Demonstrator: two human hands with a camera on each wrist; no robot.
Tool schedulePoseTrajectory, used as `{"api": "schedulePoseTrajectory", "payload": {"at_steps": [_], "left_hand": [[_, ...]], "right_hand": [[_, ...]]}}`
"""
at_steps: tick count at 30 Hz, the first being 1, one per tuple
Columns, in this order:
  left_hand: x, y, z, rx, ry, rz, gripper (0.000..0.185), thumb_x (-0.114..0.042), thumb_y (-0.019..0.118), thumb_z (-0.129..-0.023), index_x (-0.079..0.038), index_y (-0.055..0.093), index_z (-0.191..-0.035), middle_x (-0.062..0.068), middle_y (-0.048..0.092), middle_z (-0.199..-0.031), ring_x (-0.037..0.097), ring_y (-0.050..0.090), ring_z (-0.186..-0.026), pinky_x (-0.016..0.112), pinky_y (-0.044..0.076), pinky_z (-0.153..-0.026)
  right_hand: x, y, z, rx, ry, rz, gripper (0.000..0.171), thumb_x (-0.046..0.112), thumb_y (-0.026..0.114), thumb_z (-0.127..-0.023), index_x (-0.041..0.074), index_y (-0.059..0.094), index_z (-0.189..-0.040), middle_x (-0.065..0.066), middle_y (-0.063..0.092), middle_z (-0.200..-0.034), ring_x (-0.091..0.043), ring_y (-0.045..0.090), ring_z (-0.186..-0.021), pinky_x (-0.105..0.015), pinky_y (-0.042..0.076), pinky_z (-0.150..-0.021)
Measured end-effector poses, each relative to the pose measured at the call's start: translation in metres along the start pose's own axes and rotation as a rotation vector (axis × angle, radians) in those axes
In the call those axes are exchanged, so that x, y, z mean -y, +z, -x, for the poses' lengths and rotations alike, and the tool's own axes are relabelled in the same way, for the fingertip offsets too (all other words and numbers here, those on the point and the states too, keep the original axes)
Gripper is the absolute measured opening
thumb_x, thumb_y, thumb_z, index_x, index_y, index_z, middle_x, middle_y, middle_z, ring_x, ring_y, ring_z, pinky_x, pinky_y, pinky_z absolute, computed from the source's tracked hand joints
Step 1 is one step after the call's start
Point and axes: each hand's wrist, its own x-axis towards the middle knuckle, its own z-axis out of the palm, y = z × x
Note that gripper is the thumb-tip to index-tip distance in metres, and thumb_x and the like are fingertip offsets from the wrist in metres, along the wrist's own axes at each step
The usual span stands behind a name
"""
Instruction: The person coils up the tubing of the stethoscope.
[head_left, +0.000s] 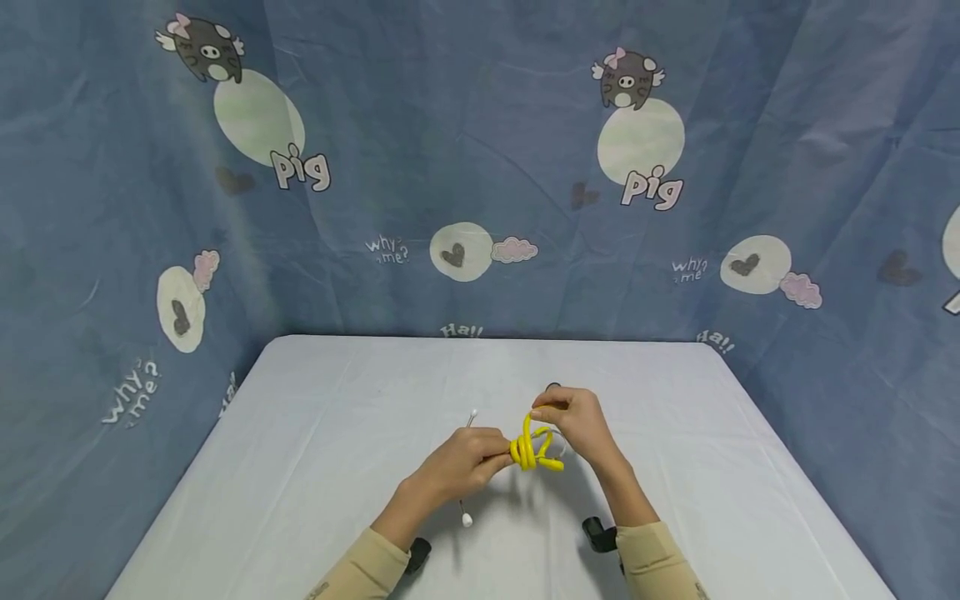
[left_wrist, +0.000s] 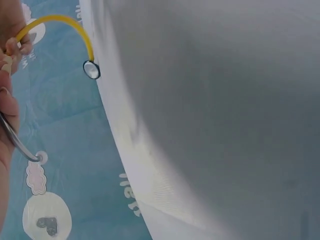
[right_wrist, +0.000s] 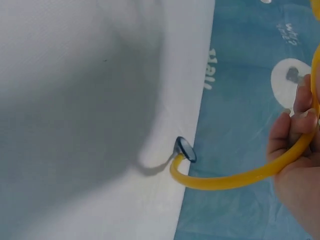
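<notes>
A stethoscope with yellow tubing is held above the table, its tube wound in coils between the two hands. My left hand pinches it at the left end of the coils. White ear tips stick out on either side of that hand, and a metal ear tube curves past the fingers in the left wrist view. My right hand grips the tube right of the coils, fingers curled round it. From there a free length of tubing bends away to the round chest piece, mostly hidden behind the right hand in the head view.
The table is covered with a white cloth. Behind it and at the sides hangs a blue curtain printed with pigs and words. Dark wrist-worn devices show beside the sleeves.
</notes>
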Motion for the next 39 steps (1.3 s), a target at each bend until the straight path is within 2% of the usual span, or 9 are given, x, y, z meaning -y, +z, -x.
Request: {"api": "schedulePoseTrajectory", "payload": {"at_steps": [6, 12, 16, 18, 22, 25, 29, 32, 39], "left_hand": [[0.002, 0.001, -0.002, -0.012, 0.020, -0.024, 0.015, -0.022, 0.064, -0.098, -0.018, 0.077, -0.104, -0.010, 0.068, -0.084, -0.004, 0.049, -0.067, 0.010, 0.044, -0.062], [0.003, 0.000, -0.002, -0.048, 0.020, -0.048, 0.014, -0.022, 0.065, -0.097, -0.017, 0.077, -0.103, -0.010, 0.068, -0.082, -0.004, 0.049, -0.066, 0.011, 0.043, -0.061], [0.005, -0.002, -0.002, -0.088, 0.014, -0.052, 0.013, -0.020, 0.065, -0.097, -0.017, 0.077, -0.102, -0.011, 0.067, -0.080, -0.003, 0.047, -0.064, 0.011, 0.042, -0.059], [0.005, -0.003, -0.002, -0.109, 0.004, -0.052, 0.013, -0.019, 0.066, -0.096, -0.018, 0.077, -0.101, -0.011, 0.068, -0.081, -0.003, 0.048, -0.064, 0.012, 0.042, -0.059], [0.005, -0.006, -0.003, -0.140, -0.042, -0.045, 0.012, -0.018, 0.067, -0.095, -0.017, 0.078, -0.101, -0.009, 0.071, -0.085, -0.002, 0.051, -0.065, 0.013, 0.045, -0.059], [0.003, -0.008, -0.003, -0.142, -0.093, -0.049, 0.012, -0.018, 0.067, -0.095, -0.018, 0.078, -0.100, -0.010, 0.070, -0.084, -0.002, 0.050, -0.065, 0.014, 0.045, -0.058], [0.003, -0.009, -0.006, -0.155, -0.145, -0.074, 0.010, -0.018, 0.067, -0.095, -0.018, 0.077, -0.095, -0.011, 0.068, -0.082, -0.001, 0.049, -0.064, 0.015, 0.044, -0.057], [0.004, -0.009, -0.007, -0.169, -0.182, -0.076, 0.011, -0.018, 0.067, -0.095, -0.019, 0.076, -0.091, -0.011, 0.066, -0.080, 0.000, 0.048, -0.063, 0.017, 0.044, -0.056], [0.007, -0.007, -0.006, -0.187, -0.279, -0.081, 0.010, -0.021, 0.068, -0.095, -0.021, 0.076, -0.089, -0.014, 0.064, -0.078, 0.001, 0.048, -0.061, 0.018, 0.043, -0.055]], "right_hand": [[-0.005, 0.000, 0.001, 0.013, 0.019, 0.000, 0.008, 0.013, 0.076, -0.087, 0.007, 0.078, -0.091, -0.005, 0.073, -0.090, -0.016, 0.063, -0.080, -0.029, 0.054, -0.074], [-0.010, 0.003, 0.001, 0.029, 0.062, -0.007, 0.008, 0.013, 0.073, -0.089, 0.007, 0.078, -0.091, -0.007, 0.072, -0.089, -0.018, 0.059, -0.071, -0.031, 0.052, -0.062], [-0.012, 0.006, 0.001, 0.058, 0.051, -0.027, 0.010, 0.005, 0.068, -0.091, 0.002, 0.077, -0.095, -0.014, 0.073, -0.092, -0.026, 0.062, -0.071, -0.034, 0.054, -0.061], [-0.014, 0.009, 0.002, 0.066, 0.046, -0.031, 0.013, 0.001, 0.065, -0.092, 0.000, 0.076, -0.096, -0.017, 0.074, -0.091, -0.026, 0.064, -0.071, -0.031, 0.054, -0.062], [-0.015, 0.013, 0.004, 0.070, 0.049, -0.035, 0.013, -0.002, 0.063, -0.091, -0.003, 0.076, -0.093, -0.019, 0.075, -0.095, -0.019, 0.068, -0.079, -0.025, 0.054, -0.066], [-0.015, 0.015, 0.006, 0.065, 0.071, -0.048, 0.012, -0.001, 0.064, -0.091, -0.004, 0.076, -0.093, -0.018, 0.075, -0.097, -0.015, 0.067, -0.079, -0.032, 0.058, -0.068], [-0.013, 0.016, 0.007, 0.064, 0.096, -0.056, 0.012, -0.001, 0.065, -0.091, -0.005, 0.075, -0.097, -0.018, 0.075, -0.086, -0.014, 0.063, -0.066, -0.048, 0.057, -0.068], [-0.011, 0.018, 0.008, 0.068, 0.098, -0.044, 0.013, -0.001, 0.065, -0.091, -0.006, 0.075, -0.098, -0.017, 0.074, -0.082, -0.015, 0.061, -0.063, -0.050, 0.056, -0.070], [-0.009, 0.021, 0.020, 0.119, 0.086, -0.059, 0.014, 0.006, 0.066, -0.093, -0.005, 0.074, -0.098, -0.017, 0.074, -0.084, -0.016, 0.062, -0.065, -0.051, 0.055, -0.073]]}}
